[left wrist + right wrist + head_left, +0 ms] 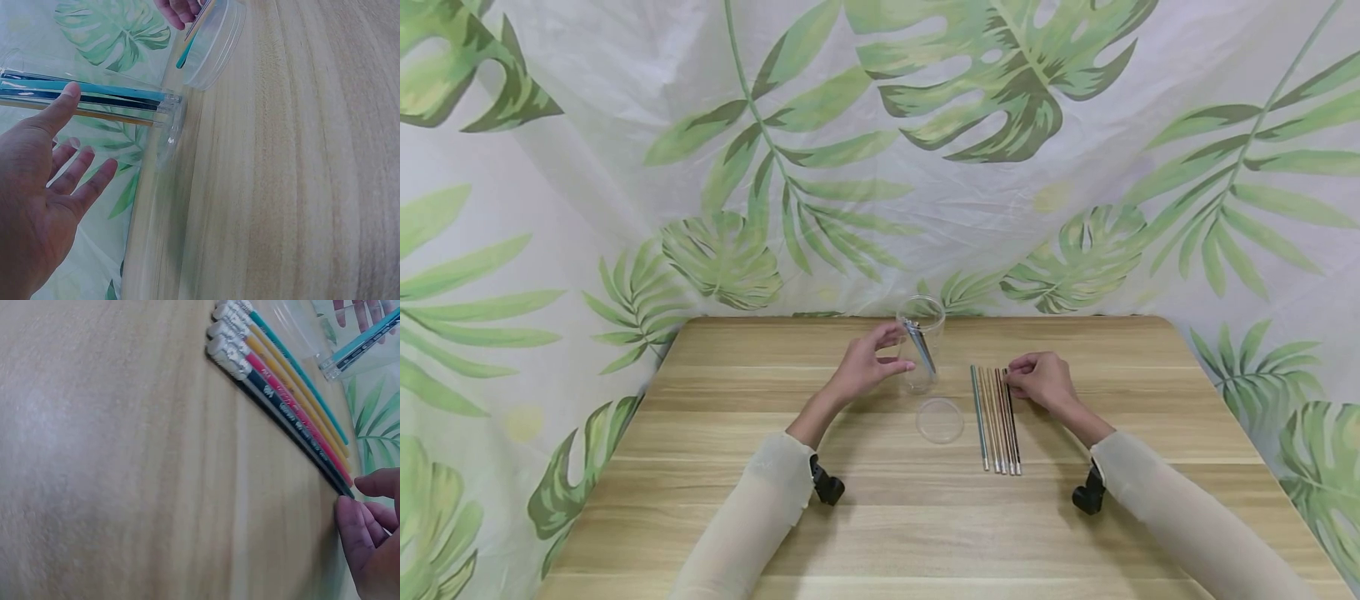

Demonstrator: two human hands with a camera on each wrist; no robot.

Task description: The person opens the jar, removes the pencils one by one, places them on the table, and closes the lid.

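A tall clear plastic cup [917, 342] stands near the table's back edge with several pencils [112, 87] leaning inside it. Curved beside the cup, my left hand [872, 361] has its thumb in front and its fingers spread and relaxed. Right of the cup several pencils [988, 417] lie in a row, green, yellow, red and black, their white eraser ends toward me. At the far tip of the outermost black pencil [281, 412], my right hand [1041, 379] pinches with thumb and index finger. A round clear lid [939, 420] lies in front of the cup.
The wood-grain table [887, 533] ends at the back against a leaf-patterned cloth [850, 167]. Each forearm wears a pale sleeve, with a small black camera [827, 486] at the wrist.
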